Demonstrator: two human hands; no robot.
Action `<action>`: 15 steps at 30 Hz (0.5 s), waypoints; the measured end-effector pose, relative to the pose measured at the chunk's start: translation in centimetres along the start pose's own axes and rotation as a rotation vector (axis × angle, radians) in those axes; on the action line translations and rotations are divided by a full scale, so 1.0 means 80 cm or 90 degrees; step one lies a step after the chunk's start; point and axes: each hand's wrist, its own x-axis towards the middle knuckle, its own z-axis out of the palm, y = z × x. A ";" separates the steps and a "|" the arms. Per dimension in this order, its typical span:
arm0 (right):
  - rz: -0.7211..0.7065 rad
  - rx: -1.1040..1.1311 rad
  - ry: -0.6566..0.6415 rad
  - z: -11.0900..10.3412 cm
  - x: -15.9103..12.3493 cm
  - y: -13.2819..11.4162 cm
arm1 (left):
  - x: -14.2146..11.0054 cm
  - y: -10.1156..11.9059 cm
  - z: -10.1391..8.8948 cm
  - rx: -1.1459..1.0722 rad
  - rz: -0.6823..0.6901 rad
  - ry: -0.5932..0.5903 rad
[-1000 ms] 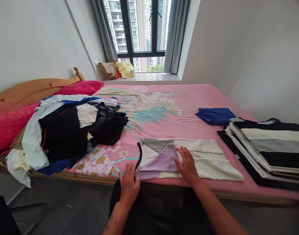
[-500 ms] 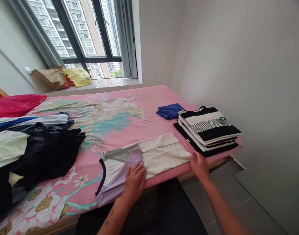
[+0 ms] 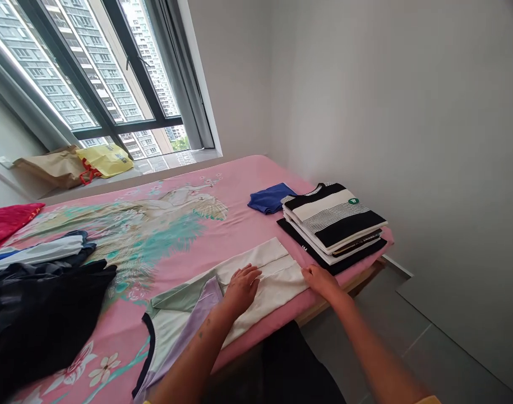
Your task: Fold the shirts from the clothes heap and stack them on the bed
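Shirt (image 3: 277, 283) lies on the bed (image 3: 239, 235), folded lengthwise, not yet crosswise: left hand (image 3: 241, 287) open over it, right hand (image 3: 322, 280) apparently pinching its edge. Folded stack (image 3: 344, 220) beyond right fingers; unfolded heap (image 3: 41, 314) left of left fingers.

**Dressed in yellow and black**

From my remote seat I see a sliver of right sleeve (image 3: 428, 400), yellow, between four and five o'clock, a smaller yellow left cuff (image 3: 146, 402) at seven, and black trousers (image 3: 300, 365) at six. Left hand (image 3: 241, 285) and right hand (image 3: 321, 280) are bare.
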 end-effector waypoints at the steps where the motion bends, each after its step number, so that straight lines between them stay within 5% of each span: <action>1: 0.004 0.002 -0.001 0.000 -0.002 0.002 | 0.021 -0.001 -0.002 0.011 0.002 -0.018; 9: 0.005 0.014 -0.031 -0.007 -0.006 0.009 | 0.166 -0.007 0.024 0.085 -0.049 -0.176; 15: 0.013 0.095 -0.022 -0.004 0.002 0.011 | 0.241 -0.004 0.043 0.119 -0.071 -0.233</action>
